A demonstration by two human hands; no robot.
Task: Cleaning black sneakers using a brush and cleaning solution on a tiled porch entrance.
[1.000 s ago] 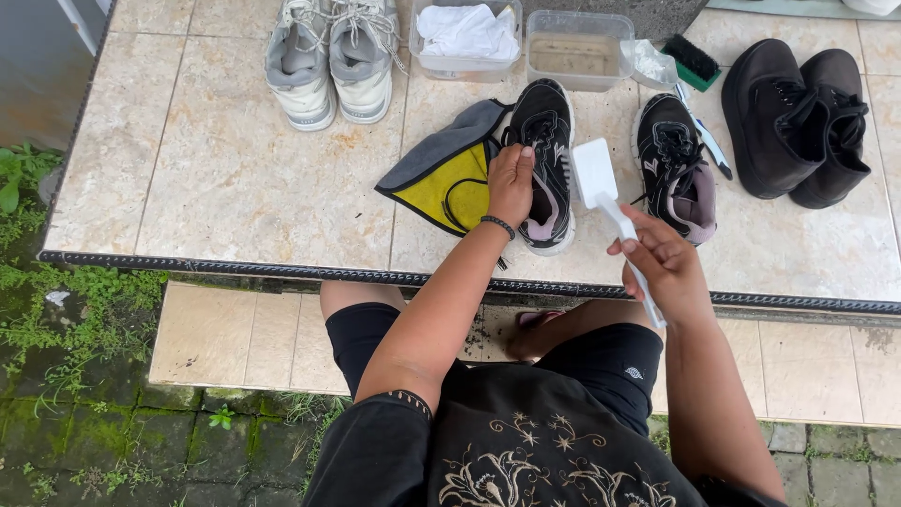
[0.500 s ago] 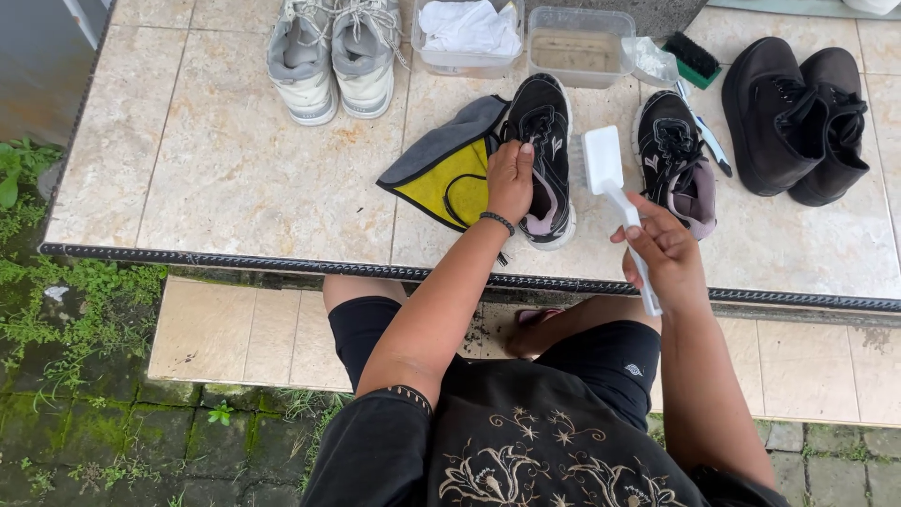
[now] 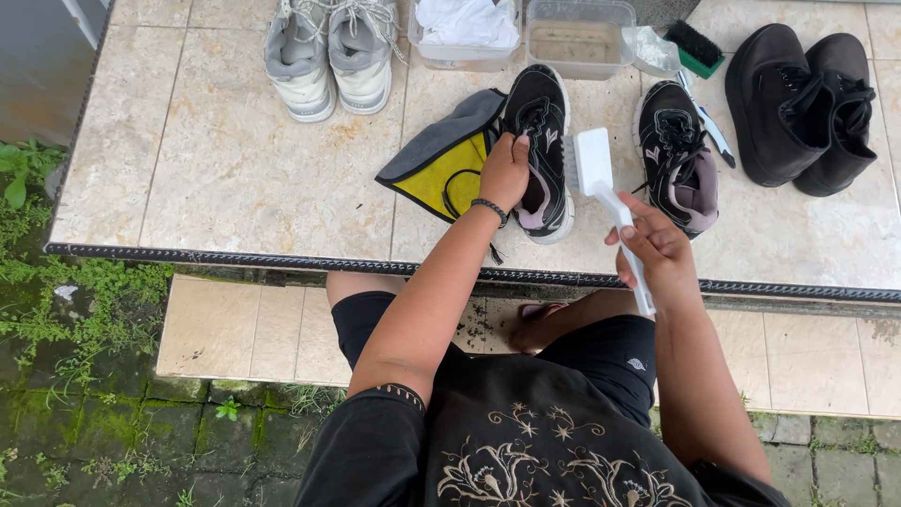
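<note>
Both hands are busy over the tiled counter (image 3: 235, 188) in the head view, the only view given. Left hand (image 3: 505, 174) lies on the heel end of a black sneaker (image 3: 538, 141), fingers curled over its collar and pressing it down onto the counter. Right hand (image 3: 657, 246) is wrapped around the long handle of a white brush (image 3: 601, 178), whose head hovers just beside the sneaker's right flank; whether the bristles touch it cannot be told.

The sneaker stands upright, toe pointing away, just beside a grey and yellow cloth (image 3: 441, 160). Its mate, a second black sneaker (image 3: 678, 155), stands to the right, apart from it. It looks light and soft in the upper, stiffer at the sole (so it would likely slide or tip under brushing); the heel collar, where the left hand already sits, seems the firmest place to hold it. The brush looks rigid and light, best gripped low on the handle.

Farther back stand a pair of grey-white sneakers (image 3: 328, 52), two clear plastic tubs (image 3: 526, 33), a green-backed brush (image 3: 696, 47) and a pair of black boots (image 3: 802, 99). Below the counter's edge are the person's knees, black shorts, and a mossy paved floor (image 3: 113, 422).
</note>
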